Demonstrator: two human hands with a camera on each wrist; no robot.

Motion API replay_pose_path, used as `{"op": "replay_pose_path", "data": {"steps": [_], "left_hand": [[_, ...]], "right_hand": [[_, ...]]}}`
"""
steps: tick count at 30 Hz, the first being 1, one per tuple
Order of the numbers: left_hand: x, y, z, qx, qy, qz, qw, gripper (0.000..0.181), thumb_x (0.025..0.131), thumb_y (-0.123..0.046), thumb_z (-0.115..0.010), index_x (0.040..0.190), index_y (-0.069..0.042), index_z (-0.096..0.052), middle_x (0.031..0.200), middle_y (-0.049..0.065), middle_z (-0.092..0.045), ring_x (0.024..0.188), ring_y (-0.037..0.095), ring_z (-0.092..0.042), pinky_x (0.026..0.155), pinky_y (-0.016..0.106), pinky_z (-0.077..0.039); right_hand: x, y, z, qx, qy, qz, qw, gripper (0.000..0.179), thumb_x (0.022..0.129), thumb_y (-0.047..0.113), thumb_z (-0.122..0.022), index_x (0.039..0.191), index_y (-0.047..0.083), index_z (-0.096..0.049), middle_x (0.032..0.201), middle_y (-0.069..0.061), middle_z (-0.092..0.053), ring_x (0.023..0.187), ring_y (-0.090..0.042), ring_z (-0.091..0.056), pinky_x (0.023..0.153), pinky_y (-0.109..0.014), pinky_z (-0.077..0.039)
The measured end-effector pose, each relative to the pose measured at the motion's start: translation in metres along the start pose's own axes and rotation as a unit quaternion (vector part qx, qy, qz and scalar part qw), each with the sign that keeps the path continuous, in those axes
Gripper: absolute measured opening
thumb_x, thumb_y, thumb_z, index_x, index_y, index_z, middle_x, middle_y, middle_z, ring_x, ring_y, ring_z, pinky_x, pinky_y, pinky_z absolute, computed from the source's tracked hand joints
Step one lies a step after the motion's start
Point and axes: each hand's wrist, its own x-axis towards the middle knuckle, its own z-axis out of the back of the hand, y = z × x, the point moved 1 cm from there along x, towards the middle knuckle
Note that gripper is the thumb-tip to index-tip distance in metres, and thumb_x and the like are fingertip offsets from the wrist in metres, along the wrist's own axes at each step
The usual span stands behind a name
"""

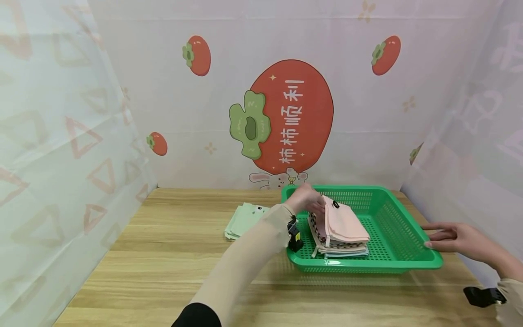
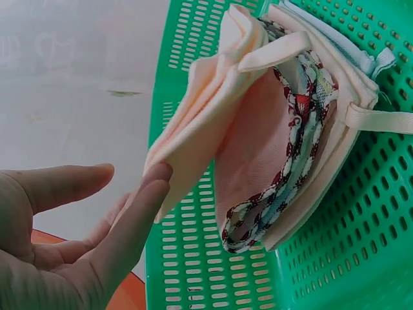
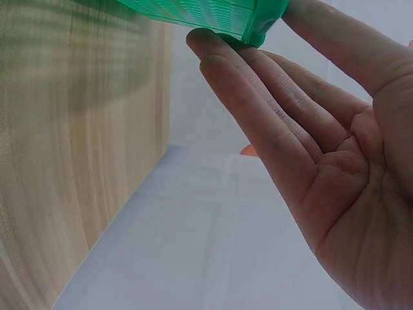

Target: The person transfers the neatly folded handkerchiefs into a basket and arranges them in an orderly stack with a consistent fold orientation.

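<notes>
A green plastic basket stands on the wooden table with a stack of folded cloths inside. On top is a pink towel with a dark round mark; below it lie a cloth with patterned trim and a pale blue cloth. My left hand reaches over the basket's left side. Its straight fingers touch the folded edge of the pink towel in the left wrist view, and the thumb stays apart from it. At the basket's right rim, my right hand holds the edge between thumb and long, extended fingers.
A folded light green cloth with a small face print lies on the table left of the basket, partly hidden by my left forearm. White printed sheets enclose the table at the back and both sides.
</notes>
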Motion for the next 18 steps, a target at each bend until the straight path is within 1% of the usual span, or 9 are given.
{"op": "replay_pose_path", "data": {"steps": [2, 4, 7, 13, 15, 18], "left_hand": [[-0.0022, 0.0001, 0.0002, -0.007, -0.006, -0.007, 0.9999, 0.007, 0.083, 0.005, -0.064, 0.089, 0.008, -0.062, 0.086, 0.022, -0.067, 0.087, 0.037, -0.068, 0.086, 0.049, -0.053], [-0.0042, 0.0, 0.0003, -0.011, -0.005, -0.013, 0.9998, 0.007, 0.083, 0.004, -0.064, 0.089, 0.007, -0.062, 0.09, 0.024, -0.068, 0.088, 0.037, -0.068, 0.087, 0.048, -0.053], [-0.0067, -0.0005, 0.0009, -0.013, -0.01, -0.019, 0.9997, 0.006, 0.083, 0.003, -0.065, 0.089, 0.005, -0.064, 0.091, 0.023, -0.069, 0.089, 0.035, -0.069, 0.087, 0.047, -0.053], [-0.0081, -0.001, 0.0024, 0.014, -0.029, -0.014, 0.9994, 0.01, 0.084, -0.004, -0.068, 0.092, 0.001, -0.065, 0.086, 0.015, -0.068, 0.087, 0.03, -0.069, 0.087, 0.044, -0.054], [-0.0083, -0.0018, 0.0033, 0.019, -0.028, -0.014, 0.9993, 0.011, 0.085, -0.006, -0.068, 0.093, 0.0, -0.065, 0.087, 0.014, -0.068, 0.087, 0.028, -0.069, 0.087, 0.044, -0.054], [-0.0089, -0.0024, 0.0052, 0.016, -0.022, -0.016, 0.9995, 0.011, 0.084, -0.006, -0.069, 0.093, -0.001, -0.065, 0.092, 0.016, -0.069, 0.09, 0.03, -0.068, 0.088, 0.044, -0.053]], "right_hand": [[0.0, 0.0001, 0.0003, 0.001, 0.002, 0.002, 1.0, 0.064, 0.092, 0.031, -0.062, 0.134, -0.012, -0.042, 0.114, -0.029, -0.063, 0.083, 0.011, -0.059, 0.068, -0.031, -0.057], [0.0004, -0.0002, 0.0007, -0.001, 0.0, 0.003, 1.0, 0.063, 0.092, 0.031, -0.062, 0.134, -0.012, -0.043, 0.113, -0.028, -0.063, 0.083, 0.01, -0.06, 0.068, -0.031, -0.057], [0.0006, -0.0016, 0.0008, -0.005, 0.002, 0.006, 1.0, 0.063, 0.092, 0.031, -0.062, 0.135, -0.011, -0.043, 0.113, -0.028, -0.063, 0.083, 0.01, -0.059, 0.068, -0.031, -0.057], [0.0002, -0.0024, -0.001, -0.003, 0.001, 0.006, 1.0, 0.063, 0.092, 0.031, -0.062, 0.135, -0.011, -0.043, 0.114, -0.029, -0.062, 0.083, 0.011, -0.059, 0.067, -0.029, -0.056], [0.0002, -0.0011, -0.0011, -0.001, 0.001, 0.004, 1.0, 0.063, 0.092, 0.031, -0.062, 0.135, -0.011, -0.043, 0.113, -0.028, -0.063, 0.083, 0.01, -0.06, 0.068, -0.03, -0.057], [0.0004, 0.0005, -0.0009, 0.001, 0.002, 0.001, 1.0, 0.064, 0.092, 0.032, -0.062, 0.135, -0.012, -0.042, 0.113, -0.028, -0.063, 0.082, 0.009, -0.06, 0.068, -0.032, -0.057]]}}
